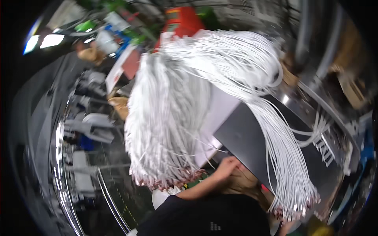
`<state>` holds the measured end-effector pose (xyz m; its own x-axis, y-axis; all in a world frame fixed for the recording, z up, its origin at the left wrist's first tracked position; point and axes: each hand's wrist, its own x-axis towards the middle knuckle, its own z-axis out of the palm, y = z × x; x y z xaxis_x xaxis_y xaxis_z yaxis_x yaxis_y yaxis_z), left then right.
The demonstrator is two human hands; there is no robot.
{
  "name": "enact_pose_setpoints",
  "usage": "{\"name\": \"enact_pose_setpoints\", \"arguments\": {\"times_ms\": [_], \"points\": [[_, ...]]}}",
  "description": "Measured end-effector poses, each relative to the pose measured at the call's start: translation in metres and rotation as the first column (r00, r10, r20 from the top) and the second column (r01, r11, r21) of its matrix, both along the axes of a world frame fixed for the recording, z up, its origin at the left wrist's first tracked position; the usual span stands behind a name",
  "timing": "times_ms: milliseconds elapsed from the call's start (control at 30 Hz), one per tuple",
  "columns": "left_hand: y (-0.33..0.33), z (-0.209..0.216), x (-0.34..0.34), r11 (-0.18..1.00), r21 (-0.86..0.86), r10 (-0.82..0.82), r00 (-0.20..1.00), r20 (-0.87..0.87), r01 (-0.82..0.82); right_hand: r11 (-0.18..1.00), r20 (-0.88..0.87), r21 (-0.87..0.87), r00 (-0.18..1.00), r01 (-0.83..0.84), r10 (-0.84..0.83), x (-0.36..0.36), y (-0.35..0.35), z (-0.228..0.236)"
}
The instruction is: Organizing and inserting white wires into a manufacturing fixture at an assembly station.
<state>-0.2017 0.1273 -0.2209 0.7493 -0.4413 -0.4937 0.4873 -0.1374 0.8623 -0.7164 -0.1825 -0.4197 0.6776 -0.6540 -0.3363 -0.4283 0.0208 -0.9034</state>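
My left hand (pixel 229 167) is in front of my body, close to the near edge of a dark grey flat panel (pixel 242 128). Its fingers look bent, but blur hides whether they hold anything. A large bundle of white cables (pixel 169 114) with copper-coloured ends hangs down to the left of the panel. Another bundle of white cables (pixel 277 137) drapes across the panel toward me. Below its ends, a smeared patch of skin, apparently my right hand (pixel 289 227), shows at the lower edge, its fingers unreadable.
A red-orange machine or box (pixel 183 21) stands behind the cables. Curved metal rails (pixel 112 200) run along the lower left. Thinner white cables (pixel 315 131) lie on the panel's right side. Cardboard (pixel 352 88) is at the far right, beside grey upright posts (pixel 328 39).
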Motion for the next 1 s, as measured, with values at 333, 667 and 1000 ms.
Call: {"name": "enact_pose_setpoints", "arguments": {"times_ms": [333,667,1000], "points": [[0.005,-0.013,0.005,0.996,-0.084,-0.039,0.999,-0.026,0.036,0.825,0.043,-0.532,0.967,-0.191,0.251,0.144,0.011,0.042],[-0.033,0.004,-0.051,0.997,0.074,-0.013,0.995,0.103,0.005,0.956,-0.377,-0.049,0.891,-0.291,0.252,0.155,-0.022,0.241],[-0.141,0.136,-0.026,0.843,0.209,-0.308,0.124,0.943,0.496,0.703,0.163,-0.692,0.913,-0.163,0.373,0.298,-0.065,0.378]]}}
